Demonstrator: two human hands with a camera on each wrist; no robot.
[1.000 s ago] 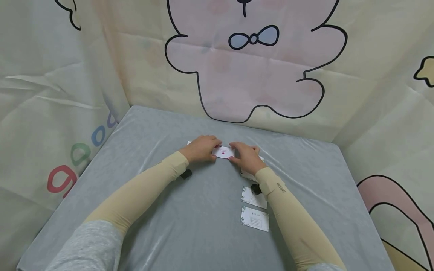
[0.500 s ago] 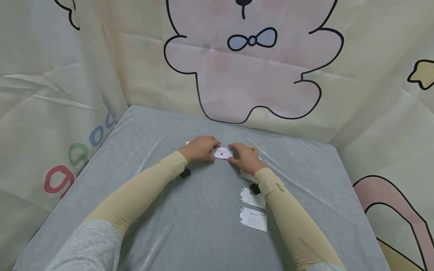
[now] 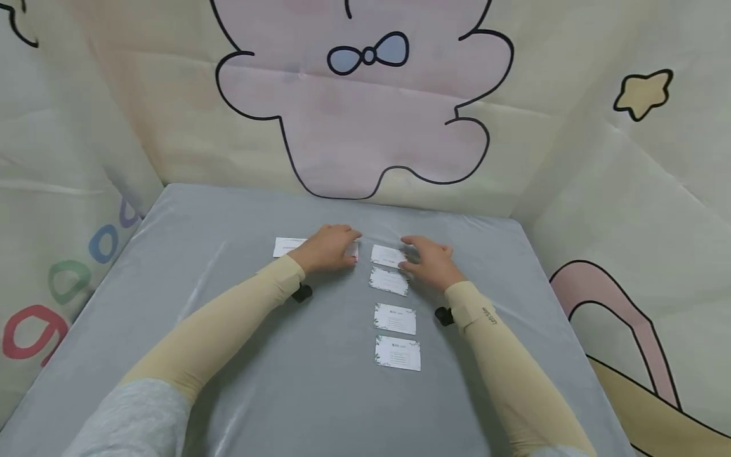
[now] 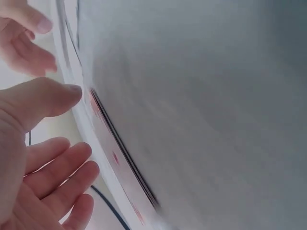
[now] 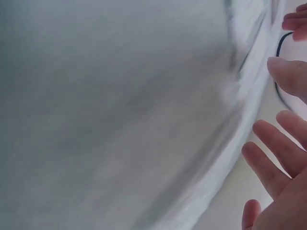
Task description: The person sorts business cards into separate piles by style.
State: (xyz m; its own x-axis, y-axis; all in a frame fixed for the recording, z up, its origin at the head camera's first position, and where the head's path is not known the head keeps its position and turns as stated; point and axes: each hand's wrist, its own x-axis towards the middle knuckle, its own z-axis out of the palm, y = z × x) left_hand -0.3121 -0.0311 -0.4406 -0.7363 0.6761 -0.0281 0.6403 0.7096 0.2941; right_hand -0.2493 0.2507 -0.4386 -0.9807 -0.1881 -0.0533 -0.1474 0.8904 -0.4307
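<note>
In the head view my left hand (image 3: 327, 249) hovers over a white card with red marks (image 3: 355, 250), mostly hidden beneath it. The left wrist view shows that red-marked card (image 4: 117, 155) flat on the cloth, with my thumb and relaxed fingers apart from it. A second white card (image 3: 287, 245) shows left of this hand. My right hand (image 3: 433, 261) is at the right edge of the top leaf-cornered card (image 3: 387, 256), thumb near its corner and fingers spread; contact is unclear. Below it lie another leaf-cornered card (image 3: 389, 281), a third (image 3: 395, 318) and a lowest one (image 3: 398, 353).
A grey cloth (image 3: 297, 381) covers the table, slightly creased. Behind its far edge hangs a cream curtain (image 3: 365, 127) with a pink cartoon figure. Side curtains stand close at left and right. A dark camera (image 3: 302, 292) is worn under the left wrist.
Both hands were at the edges of the red-marked card; now they stand apart, the right hand shifted right, the leaf-cornered column in between uncovered. The head view has turned right.
</note>
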